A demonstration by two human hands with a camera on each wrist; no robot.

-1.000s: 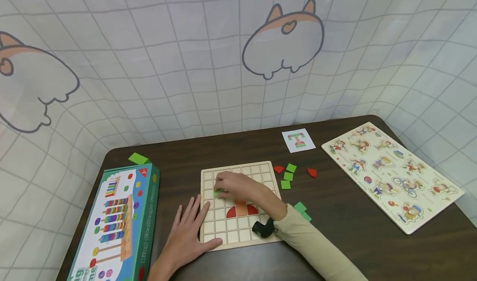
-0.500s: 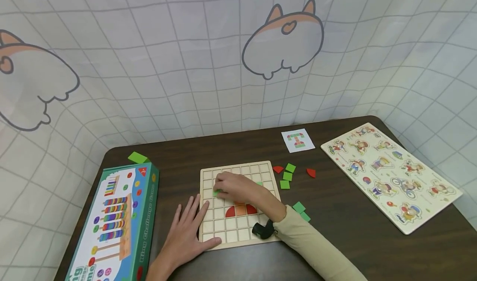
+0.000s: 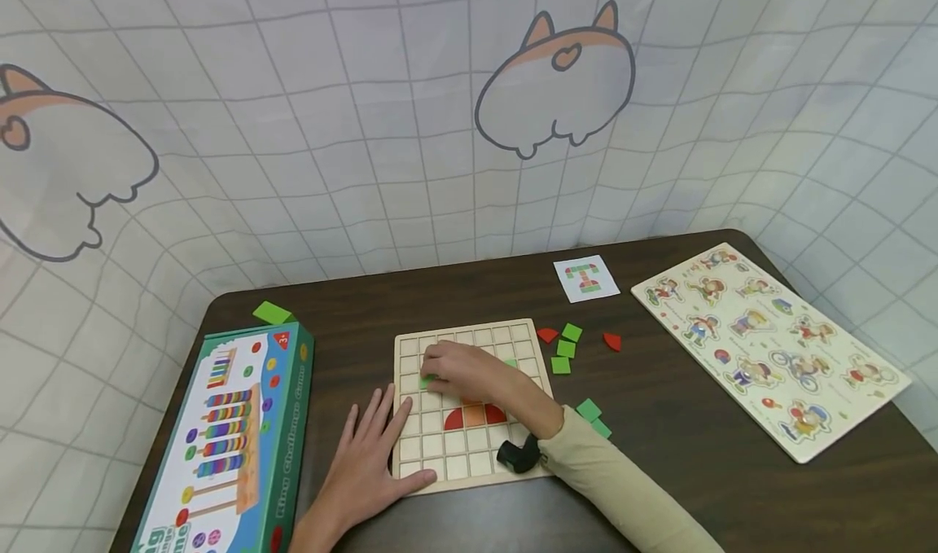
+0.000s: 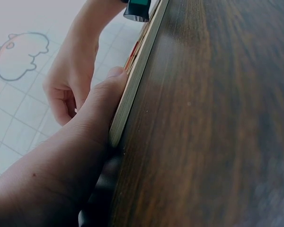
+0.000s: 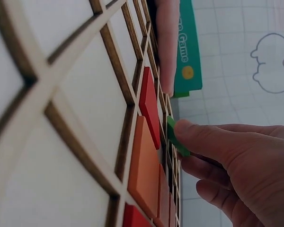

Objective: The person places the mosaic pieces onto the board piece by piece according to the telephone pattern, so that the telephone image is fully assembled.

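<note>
On the table lies a wooden grid board [image 3: 479, 463]. My right hand [image 3: 469, 371] is over its left-middle cells and pinches a green square tile [image 5: 178, 140] between thumb and fingers. In the right wrist view that tile is tilted against the grid. Red quarter-round pieces [image 3: 453, 419] flank an orange square tile [image 3: 475, 414] on the board, and more orange tiles are partly hidden behind my right hand. Another green tile [image 3: 510, 362] shows just past my right wrist. My left hand [image 3: 366, 451] rests with spread fingers at the board's left edge, its thumb on the front rim.
Loose green tiles [image 3: 566, 348] and red pieces [image 3: 612, 341] lie right of the board. A pattern card [image 3: 587, 278] is behind them. A picture puzzle board [image 3: 769, 349] lies at right, a game box [image 3: 227, 447] at left, with a green block [image 3: 273, 313] behind it.
Both hands keep nearly the same place. My right hand still pinches the green tile at the same cells; only slight shifts of the whole view show.
</note>
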